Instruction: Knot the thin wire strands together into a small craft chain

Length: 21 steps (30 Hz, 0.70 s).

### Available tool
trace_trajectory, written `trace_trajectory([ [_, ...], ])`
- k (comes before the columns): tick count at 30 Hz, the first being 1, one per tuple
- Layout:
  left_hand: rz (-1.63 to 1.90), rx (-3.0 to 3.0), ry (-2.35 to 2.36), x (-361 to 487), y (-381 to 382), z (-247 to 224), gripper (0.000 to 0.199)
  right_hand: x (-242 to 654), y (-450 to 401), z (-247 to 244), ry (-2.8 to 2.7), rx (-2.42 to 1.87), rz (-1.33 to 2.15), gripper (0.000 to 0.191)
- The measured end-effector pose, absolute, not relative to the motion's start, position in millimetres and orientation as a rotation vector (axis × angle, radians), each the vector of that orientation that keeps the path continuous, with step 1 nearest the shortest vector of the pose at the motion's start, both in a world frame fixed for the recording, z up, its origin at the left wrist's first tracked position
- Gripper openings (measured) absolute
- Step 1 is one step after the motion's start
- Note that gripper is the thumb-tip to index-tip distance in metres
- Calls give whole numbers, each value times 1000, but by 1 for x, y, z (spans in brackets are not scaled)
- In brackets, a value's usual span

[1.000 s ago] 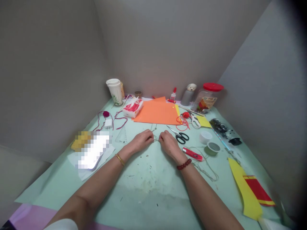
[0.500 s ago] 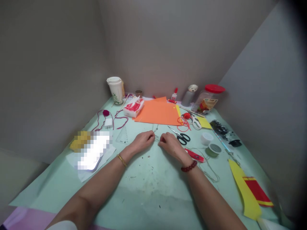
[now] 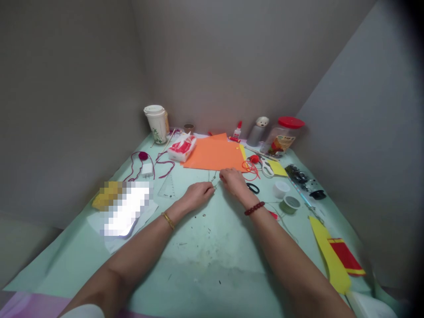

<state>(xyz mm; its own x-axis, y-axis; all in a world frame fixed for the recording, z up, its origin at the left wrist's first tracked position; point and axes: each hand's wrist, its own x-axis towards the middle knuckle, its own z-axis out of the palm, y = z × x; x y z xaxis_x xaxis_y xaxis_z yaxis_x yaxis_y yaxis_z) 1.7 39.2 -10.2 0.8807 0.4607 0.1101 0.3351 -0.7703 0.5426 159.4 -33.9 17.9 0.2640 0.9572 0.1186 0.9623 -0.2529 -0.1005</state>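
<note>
Cord (image 3: 214, 178), thin and pale, lies between your hands just short of the orange paper (image 3: 212, 153), its visible strands running lengthwise away from you toward that smooth, straight-edged sheet. Your left hand (image 3: 198, 195) pinches it between thumb and forefinger. Your right hand (image 3: 232, 181) is curled close beside it, slightly farther out; I cannot tell whether its fingers grip a strand. To your left lies a flat, clear triangular set square (image 3: 168, 187); past your right hand, red cord (image 3: 254, 159) sits balled, with loose loops trailing, near white-handled scissors (image 3: 267, 169).
</note>
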Motion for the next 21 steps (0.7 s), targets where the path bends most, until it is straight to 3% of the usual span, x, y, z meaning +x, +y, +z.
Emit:
trace_trajectory([
  [5, 346, 2484, 702, 5, 36, -12, 31, 152, -39, 14, -1492, -2393, -152, 24],
  [10, 378, 2388, 760, 5, 34, -12, 33, 121, -61, 5, -1221, -2470, 277, 18],
  [13, 376, 2339, 715, 4, 36, -9, 37, 113, -59, 0, -1153, -2451, 367, 15],
  [21, 233, 1975, 548, 7, 51, 1, 26, 122, -52, -4, -612, -1839, 900, 8],
])
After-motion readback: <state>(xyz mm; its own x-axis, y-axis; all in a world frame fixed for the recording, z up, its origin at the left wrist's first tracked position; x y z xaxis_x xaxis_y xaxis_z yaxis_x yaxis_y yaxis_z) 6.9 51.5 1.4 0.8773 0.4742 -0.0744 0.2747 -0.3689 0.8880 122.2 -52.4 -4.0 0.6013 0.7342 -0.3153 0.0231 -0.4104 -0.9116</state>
